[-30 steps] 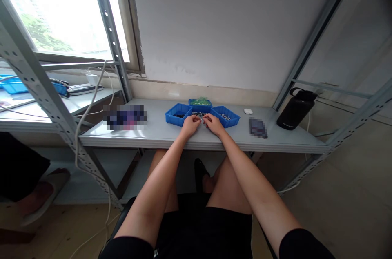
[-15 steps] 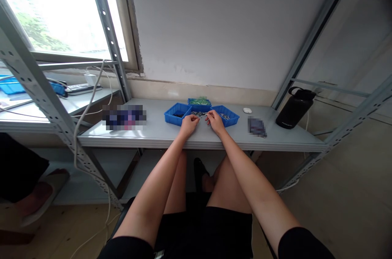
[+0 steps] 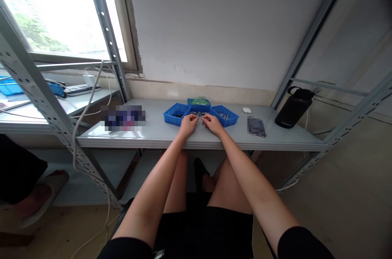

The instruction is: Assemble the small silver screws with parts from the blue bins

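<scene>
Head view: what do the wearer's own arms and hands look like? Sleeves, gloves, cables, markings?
Left hand and right hand: both bare, no gloves. Left sleeve and right sleeve: short, black, no visible markings. Below the sleeves both arms are uncovered; no watch, band or cable shows on them. Rings: too small to tell.
</scene>
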`<state>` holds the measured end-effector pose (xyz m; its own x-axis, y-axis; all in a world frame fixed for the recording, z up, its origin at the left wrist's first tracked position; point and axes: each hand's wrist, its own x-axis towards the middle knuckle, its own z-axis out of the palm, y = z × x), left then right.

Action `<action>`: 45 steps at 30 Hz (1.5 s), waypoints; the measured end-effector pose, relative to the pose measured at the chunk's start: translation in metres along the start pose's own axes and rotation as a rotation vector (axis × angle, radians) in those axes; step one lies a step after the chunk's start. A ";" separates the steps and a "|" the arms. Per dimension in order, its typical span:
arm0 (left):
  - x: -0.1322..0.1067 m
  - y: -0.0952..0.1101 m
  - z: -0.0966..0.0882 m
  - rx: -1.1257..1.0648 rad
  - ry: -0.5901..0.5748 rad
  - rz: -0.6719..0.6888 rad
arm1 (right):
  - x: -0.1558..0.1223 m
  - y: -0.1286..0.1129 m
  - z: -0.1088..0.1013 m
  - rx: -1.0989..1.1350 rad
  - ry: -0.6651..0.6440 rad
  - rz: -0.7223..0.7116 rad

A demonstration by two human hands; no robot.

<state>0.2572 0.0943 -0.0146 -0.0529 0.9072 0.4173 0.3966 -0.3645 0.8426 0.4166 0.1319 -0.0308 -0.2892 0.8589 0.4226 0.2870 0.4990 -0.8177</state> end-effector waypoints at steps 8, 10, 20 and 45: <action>0.001 -0.001 0.000 0.018 -0.014 0.040 | -0.001 -0.002 -0.002 -0.059 -0.116 -0.055; 0.001 -0.001 0.000 0.025 -0.027 0.038 | -0.001 -0.002 -0.002 -0.073 -0.120 -0.064; 0.001 -0.004 0.000 0.023 -0.075 0.048 | -0.001 -0.002 -0.002 -0.116 -0.104 -0.064; -0.003 0.001 -0.001 0.093 -0.101 0.057 | -0.004 -0.007 0.000 -0.045 -0.009 0.017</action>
<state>0.2568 0.0905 -0.0145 0.0628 0.9036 0.4237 0.4793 -0.3996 0.7814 0.4154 0.1250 -0.0267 -0.2918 0.8664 0.4053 0.3327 0.4892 -0.8062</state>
